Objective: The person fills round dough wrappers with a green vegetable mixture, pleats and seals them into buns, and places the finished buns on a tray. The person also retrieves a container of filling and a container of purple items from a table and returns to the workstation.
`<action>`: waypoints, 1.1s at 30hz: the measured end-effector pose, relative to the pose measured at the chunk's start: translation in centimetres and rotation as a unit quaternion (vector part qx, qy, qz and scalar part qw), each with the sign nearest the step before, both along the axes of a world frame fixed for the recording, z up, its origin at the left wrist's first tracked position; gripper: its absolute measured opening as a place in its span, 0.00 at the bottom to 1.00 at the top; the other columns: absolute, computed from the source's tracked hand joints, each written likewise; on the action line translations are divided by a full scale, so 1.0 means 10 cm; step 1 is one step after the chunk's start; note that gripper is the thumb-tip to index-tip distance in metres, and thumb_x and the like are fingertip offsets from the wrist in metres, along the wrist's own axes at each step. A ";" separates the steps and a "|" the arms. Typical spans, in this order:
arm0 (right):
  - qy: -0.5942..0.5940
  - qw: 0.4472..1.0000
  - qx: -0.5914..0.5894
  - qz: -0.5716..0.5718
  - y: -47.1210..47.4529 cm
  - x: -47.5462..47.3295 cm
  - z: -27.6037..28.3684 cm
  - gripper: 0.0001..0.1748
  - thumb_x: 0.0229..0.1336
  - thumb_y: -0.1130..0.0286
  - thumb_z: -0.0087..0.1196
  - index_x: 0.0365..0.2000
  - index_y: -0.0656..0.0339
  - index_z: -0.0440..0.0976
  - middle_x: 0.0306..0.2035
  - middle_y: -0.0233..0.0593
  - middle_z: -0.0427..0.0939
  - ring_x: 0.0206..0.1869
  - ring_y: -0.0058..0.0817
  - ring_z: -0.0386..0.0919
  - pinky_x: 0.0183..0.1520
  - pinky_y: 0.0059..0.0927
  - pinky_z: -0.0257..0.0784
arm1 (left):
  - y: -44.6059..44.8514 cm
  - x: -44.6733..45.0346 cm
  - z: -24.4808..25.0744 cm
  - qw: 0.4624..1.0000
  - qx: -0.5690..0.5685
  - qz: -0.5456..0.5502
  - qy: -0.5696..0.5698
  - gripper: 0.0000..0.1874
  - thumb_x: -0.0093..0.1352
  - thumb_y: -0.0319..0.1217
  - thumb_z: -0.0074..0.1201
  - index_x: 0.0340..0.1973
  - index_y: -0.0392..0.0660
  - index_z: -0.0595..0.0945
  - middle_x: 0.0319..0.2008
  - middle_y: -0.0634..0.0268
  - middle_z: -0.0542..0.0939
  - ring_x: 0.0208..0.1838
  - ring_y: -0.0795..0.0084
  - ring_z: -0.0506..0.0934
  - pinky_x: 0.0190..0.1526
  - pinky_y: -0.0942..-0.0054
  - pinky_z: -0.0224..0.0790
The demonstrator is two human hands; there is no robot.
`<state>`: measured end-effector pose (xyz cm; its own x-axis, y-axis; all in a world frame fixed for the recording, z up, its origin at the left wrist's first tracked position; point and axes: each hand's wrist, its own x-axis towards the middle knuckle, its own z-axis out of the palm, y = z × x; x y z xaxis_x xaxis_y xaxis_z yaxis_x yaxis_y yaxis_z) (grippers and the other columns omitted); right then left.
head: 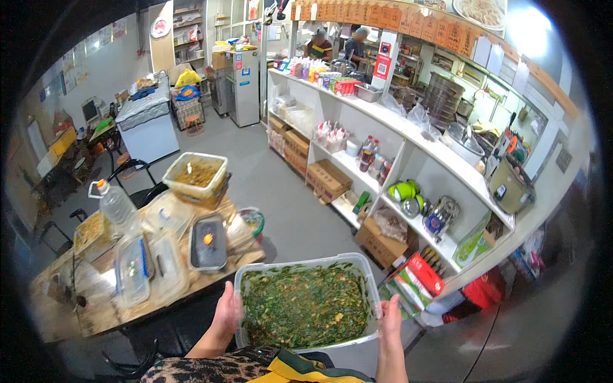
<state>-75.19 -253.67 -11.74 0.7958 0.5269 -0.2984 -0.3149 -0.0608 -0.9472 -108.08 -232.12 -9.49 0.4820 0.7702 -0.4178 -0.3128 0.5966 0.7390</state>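
Note:
Held in front of my body is a clear plastic tub [373, 282] nearly full of a chopped green leafy mixture [301, 306] with small pale bits in it. On its left end my left hand [229, 309] grips the wall, thumb up near the rim. My right hand [390, 316] clasps the opposite end the same way. The fingers beneath the tub are hidden. Just beyond my left hand stands a wooden table [201, 282] bearing a dark rectangular tray [207, 244] and plastic lids [167, 263].
Stacked tubs of brownish filling [196, 174] and a large clear bottle [115, 206] stand on the table. White shelving [354, 163] runs along the right, with cartons [330, 179] inside. A bucket [252, 222] sits beside the table. Two people [357, 45] are behind the counter. Grey floor [306, 225] lies between.

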 end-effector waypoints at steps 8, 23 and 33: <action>-0.008 0.997 -0.058 -0.045 0.99 1.77 0.12 0.38 0.62 0.35 0.33 0.21 0.59 0.73 0.16 0.23 0.65 0.20 0.16 0.58 0.24 0.21 0.50 | 1.09 1.79 0.07 0.999 0.007 -0.034 0.017 0.29 0.73 0.56 0.32 0.47 0.45 0.77 0.38 0.68 0.78 0.41 0.74 0.74 0.43 0.75 0.64; -0.042 0.992 -0.057 0.100 4.78 4.08 0.00 0.39 0.65 0.39 0.31 0.22 0.64 0.75 0.19 0.31 0.69 0.24 0.21 0.62 0.28 0.26 0.57 | 3.75 3.66 0.38 0.988 0.088 0.124 0.034 0.31 0.72 0.58 0.30 0.14 0.54 0.67 0.06 0.77 0.60 0.09 0.81 0.55 0.13 0.79 0.42; -0.053 0.894 -0.002 0.444 8.51 3.37 -0.03 0.34 0.67 0.41 0.28 0.18 0.53 0.70 0.13 0.18 0.59 0.16 0.12 0.54 0.19 0.18 0.48 | 5.61 2.77 0.15 0.925 0.057 0.373 0.047 0.35 0.68 0.65 0.33 0.20 0.48 0.75 0.08 0.79 0.62 0.09 0.83 0.59 0.11 0.82 0.44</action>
